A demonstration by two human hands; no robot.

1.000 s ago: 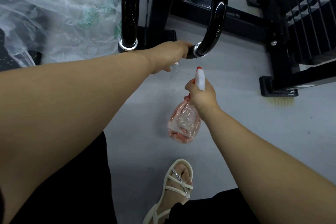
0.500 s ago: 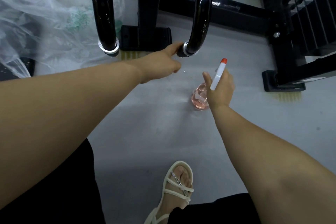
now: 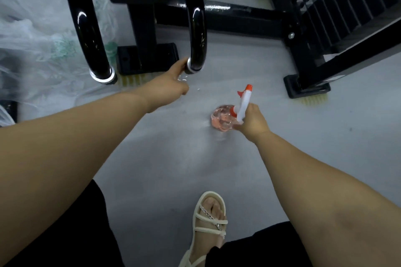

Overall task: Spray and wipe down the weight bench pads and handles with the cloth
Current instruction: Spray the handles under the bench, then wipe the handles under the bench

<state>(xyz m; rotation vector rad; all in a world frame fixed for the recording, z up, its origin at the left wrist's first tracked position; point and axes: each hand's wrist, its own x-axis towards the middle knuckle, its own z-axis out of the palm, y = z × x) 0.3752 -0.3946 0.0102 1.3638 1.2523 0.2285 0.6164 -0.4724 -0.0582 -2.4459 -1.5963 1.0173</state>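
At handle (image 3: 197, 34) end, left fingers (image 3: 181, 65) touching, spray bottle (image 3: 223, 118) in right hand (image 3: 252, 122)

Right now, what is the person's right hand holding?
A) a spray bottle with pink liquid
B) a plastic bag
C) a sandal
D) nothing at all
A: the right hand has its fingers curled round the white neck of the spray bottle, whose clear body holds pink liquid.
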